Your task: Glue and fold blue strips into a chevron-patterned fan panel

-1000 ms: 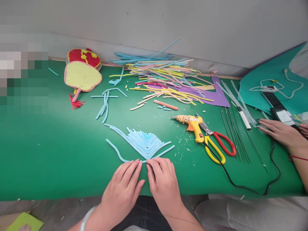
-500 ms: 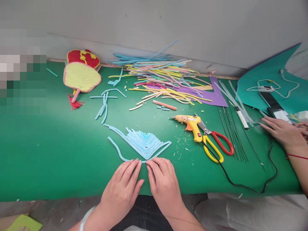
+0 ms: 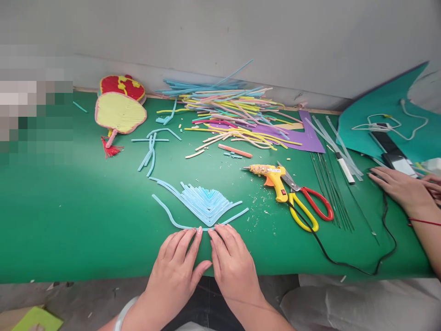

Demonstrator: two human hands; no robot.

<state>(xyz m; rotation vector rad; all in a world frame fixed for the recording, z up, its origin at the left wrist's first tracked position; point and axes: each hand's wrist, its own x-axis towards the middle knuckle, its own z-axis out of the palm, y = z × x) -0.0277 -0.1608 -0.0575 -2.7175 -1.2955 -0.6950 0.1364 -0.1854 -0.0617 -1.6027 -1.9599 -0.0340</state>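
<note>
My left hand [image 3: 177,266] and my right hand [image 3: 232,262] lie side by side on the green table [image 3: 69,220], fingers stretched out. Their fingertips press on the lowest light blue strip [image 3: 172,221] of a fan-shaped piece of blue strips [image 3: 203,202] just beyond them. Neither hand holds anything. A yellow glue gun [image 3: 274,177] lies to the right of the piece, with yellow and red scissors [image 3: 310,207] beside it.
A heap of coloured strips [image 3: 230,112] and a purple sheet [image 3: 303,135] lie at the back. Two finished fans, yellow [image 3: 119,115] and red [image 3: 120,86], sit back left. Another person's hand [image 3: 401,188] rests at the right by a black cable [image 3: 358,269] and thin dark rods [image 3: 330,188].
My fingers have straightened a little and the outer blue strip has spread slightly rightward. The view has shifted a bit. The other person's hand has barely moved.
</note>
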